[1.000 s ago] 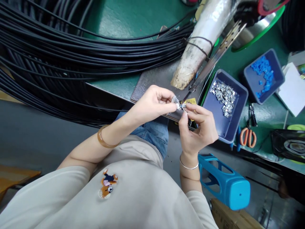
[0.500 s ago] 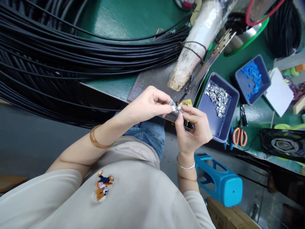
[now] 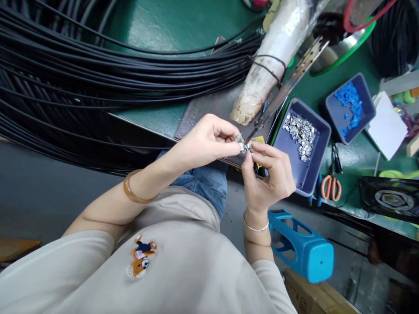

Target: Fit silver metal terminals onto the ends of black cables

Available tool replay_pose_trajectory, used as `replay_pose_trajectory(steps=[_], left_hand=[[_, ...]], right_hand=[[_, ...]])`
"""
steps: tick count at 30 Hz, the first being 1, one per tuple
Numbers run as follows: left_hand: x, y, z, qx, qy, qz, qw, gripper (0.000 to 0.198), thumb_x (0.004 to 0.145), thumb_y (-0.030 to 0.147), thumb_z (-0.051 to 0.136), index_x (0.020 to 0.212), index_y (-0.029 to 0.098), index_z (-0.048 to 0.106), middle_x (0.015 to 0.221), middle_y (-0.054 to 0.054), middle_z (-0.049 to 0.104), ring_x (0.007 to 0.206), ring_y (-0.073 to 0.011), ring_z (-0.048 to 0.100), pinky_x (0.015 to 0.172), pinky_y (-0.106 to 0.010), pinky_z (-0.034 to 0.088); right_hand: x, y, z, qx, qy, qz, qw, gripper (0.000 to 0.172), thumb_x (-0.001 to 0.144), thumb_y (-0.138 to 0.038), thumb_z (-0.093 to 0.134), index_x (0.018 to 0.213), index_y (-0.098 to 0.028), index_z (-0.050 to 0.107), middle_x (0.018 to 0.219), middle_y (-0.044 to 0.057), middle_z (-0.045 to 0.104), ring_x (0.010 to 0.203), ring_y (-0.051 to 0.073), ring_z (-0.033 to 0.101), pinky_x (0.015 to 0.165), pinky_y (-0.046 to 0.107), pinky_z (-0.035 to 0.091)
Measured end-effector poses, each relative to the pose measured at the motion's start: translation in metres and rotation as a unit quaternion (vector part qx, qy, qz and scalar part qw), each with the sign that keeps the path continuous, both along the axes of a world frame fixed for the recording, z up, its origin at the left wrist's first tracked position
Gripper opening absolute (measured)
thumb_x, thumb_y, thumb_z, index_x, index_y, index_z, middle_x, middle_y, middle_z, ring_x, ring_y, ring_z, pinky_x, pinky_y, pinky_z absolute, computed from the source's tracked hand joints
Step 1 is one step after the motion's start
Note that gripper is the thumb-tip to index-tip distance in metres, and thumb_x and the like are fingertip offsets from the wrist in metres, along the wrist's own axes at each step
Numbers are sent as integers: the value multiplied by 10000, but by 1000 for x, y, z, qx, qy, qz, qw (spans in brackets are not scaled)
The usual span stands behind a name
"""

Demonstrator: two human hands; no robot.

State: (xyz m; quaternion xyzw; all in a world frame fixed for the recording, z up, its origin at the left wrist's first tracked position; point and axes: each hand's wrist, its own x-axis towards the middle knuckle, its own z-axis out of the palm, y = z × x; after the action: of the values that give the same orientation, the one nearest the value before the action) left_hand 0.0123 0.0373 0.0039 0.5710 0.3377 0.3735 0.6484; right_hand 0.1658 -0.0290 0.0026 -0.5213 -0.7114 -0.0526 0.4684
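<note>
My left hand (image 3: 209, 139) is closed in a pinch on one end of a small silver metal connector (image 3: 248, 147). My right hand (image 3: 270, 174) pinches the connector's other end between thumb and fingertips. A bit of whitish or clear material shows at the left fingertips; its kind is unclear. Just above the connector is the dark tip of a soldering iron (image 3: 288, 83), its perforated metal barrel slanting down from the upper right. Whether the tip touches the connector I cannot tell. A yellow piece (image 3: 258, 140) lies behind the right fingertips.
A coil of black cable (image 3: 147, 72) covers the left of the green bench. A plastic-wrapped tube (image 3: 262, 74) slants overhead. To the right are a bin of metal shells (image 3: 301, 174), a bin of blue parts (image 3: 332, 111), orange-handled scissors (image 3: 330, 188) and a blue stool (image 3: 314, 257).
Both hands and the connector have shifted very slightly to the right, nearer the iron's tip. The pinch of both hands stays the same; the view has moved a little.
</note>
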Motion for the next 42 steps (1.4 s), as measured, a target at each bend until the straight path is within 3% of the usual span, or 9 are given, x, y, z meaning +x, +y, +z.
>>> replay_pose_trajectory(steps=[15, 21, 29, 36, 42], left_hand=[[-1, -1, -2, -7, 3, -2, 1000, 145, 706, 104, 587, 562, 117, 597, 511, 41, 426, 493, -42, 381, 463, -187, 274], [-2, -8, 1, 8, 23, -19, 1000, 174, 762, 162, 623, 596, 109, 611, 539, 35, 454, 498, -36, 360, 448, -186, 242], [-8, -21, 2, 29, 36, -20, 999, 153, 792, 167, 637, 651, 107, 631, 586, 16, 534, 563, -63, 459, 521, -189, 365], [-6, -20, 0, 16, 2, -8, 1000, 121, 780, 147, 631, 673, 103, 666, 593, 24, 512, 552, -53, 438, 507, -181, 349], [-2, -18, 2, 26, 3, 27, 999, 140, 740, 104, 630, 601, 111, 618, 533, 49, 416, 498, -35, 330, 446, -183, 258]], right_hand=[[1, 0, -2, 4, -11, 15, 1000, 182, 809, -52, 691, 857, -205, 604, 983, 27, 752, 901, 142, 729, 778, 271, 635], [2, -3, -4, -54, 54, 6, 997, 115, 862, -112, 669, 912, -208, 630, 979, 14, 740, 895, 145, 733, 727, 277, 632], [-2, -9, -5, -105, 142, 22, 984, 89, 876, -129, 668, 884, -207, 625, 911, -11, 736, 832, 128, 738, 676, 254, 621], [-3, -7, -10, 16, 5, -12, 1000, 157, 833, -76, 710, 895, -212, 660, 919, -8, 732, 865, 126, 713, 794, 281, 604], [-3, -6, -17, 64, -20, -49, 997, 154, 828, -100, 720, 918, -213, 665, 908, 1, 742, 836, 129, 720, 783, 268, 602]])
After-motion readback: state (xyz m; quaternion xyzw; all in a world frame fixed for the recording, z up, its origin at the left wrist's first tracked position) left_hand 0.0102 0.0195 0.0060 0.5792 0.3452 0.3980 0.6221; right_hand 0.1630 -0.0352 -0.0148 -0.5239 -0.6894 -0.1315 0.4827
